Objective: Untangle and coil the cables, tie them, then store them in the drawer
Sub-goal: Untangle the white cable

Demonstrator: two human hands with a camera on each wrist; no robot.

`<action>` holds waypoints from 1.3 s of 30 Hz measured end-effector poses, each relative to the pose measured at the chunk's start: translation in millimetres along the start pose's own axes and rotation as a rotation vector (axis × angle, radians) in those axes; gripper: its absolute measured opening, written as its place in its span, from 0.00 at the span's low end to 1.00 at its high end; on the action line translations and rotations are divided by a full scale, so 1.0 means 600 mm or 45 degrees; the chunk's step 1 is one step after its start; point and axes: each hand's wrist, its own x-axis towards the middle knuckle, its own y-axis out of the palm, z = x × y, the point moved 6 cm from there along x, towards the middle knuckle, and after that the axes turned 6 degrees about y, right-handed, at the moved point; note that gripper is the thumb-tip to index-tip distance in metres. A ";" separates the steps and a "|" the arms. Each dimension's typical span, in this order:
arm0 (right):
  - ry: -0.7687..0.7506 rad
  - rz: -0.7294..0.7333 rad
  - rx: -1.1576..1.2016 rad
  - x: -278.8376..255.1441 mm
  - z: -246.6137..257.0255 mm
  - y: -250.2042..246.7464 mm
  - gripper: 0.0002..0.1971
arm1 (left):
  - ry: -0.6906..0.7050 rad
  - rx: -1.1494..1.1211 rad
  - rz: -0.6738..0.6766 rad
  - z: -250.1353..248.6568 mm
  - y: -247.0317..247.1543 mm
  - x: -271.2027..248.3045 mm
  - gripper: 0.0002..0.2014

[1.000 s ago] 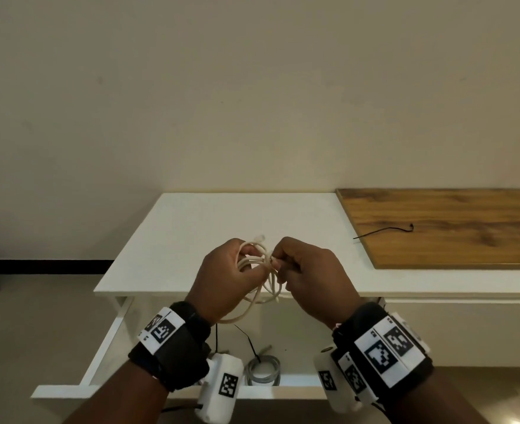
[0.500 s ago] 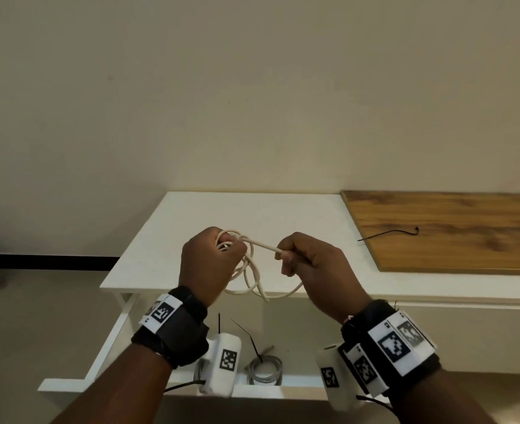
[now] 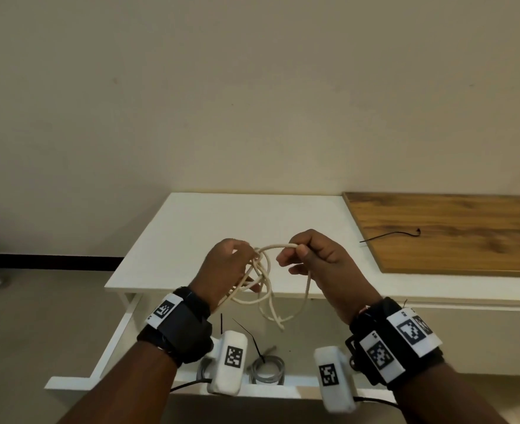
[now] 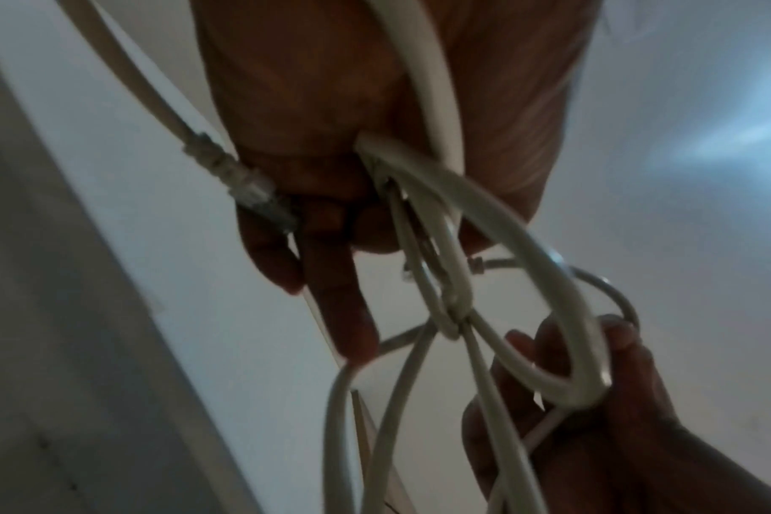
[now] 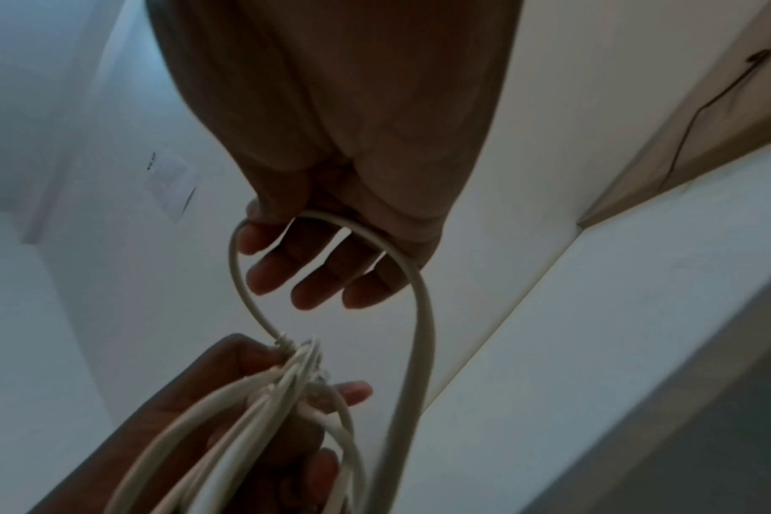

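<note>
Near the frame's center, your left hand (image 3: 226, 267) grips the loops of the cream cable (image 3: 265, 289). Your right hand (image 3: 317, 264) pinches one strand of it. Below, the open drawer (image 3: 112, 353) holds a grey coil (image 3: 268, 368).

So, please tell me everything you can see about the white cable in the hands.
The white cable is thin, round and looks plastic-sheathed, with a clear plug at one end, seen in the left wrist view. It hangs in the air above the open drawer, in loose, uneven loops, not yet tied. The left hand grips the gathered loops; the right hand pinches one strand and holds it out to the side. A longer loop hangs down between the hands. It touches only the hands.
</note>
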 end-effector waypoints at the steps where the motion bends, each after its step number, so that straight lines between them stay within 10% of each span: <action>1: 0.015 0.004 0.028 0.000 -0.002 -0.001 0.11 | -0.028 -0.014 0.069 0.004 0.005 -0.002 0.11; 5: 0.058 -0.078 -0.029 0.004 -0.003 -0.013 0.10 | 0.037 0.096 0.090 0.005 0.004 0.001 0.12; 10: -0.224 -0.255 -1.170 -0.017 0.031 -0.006 0.09 | 0.255 0.470 0.011 0.004 -0.003 0.002 0.12; 15: -0.353 -0.221 -1.553 -0.011 0.022 0.042 0.09 | 0.339 0.426 0.065 -0.014 0.024 -0.013 0.10; 24: -0.384 -0.702 -0.554 -0.029 0.059 -0.027 0.08 | 0.114 -0.069 -0.226 0.030 -0.032 0.015 0.09; 32: 0.029 -1.335 0.625 -0.046 0.004 -0.164 0.09 | -0.077 -0.741 -0.291 0.037 -0.057 0.025 0.16; 39: 0.068 -1.247 0.366 -0.036 -0.005 -0.182 0.06 | -0.031 -0.972 -0.227 0.011 -0.057 0.024 0.09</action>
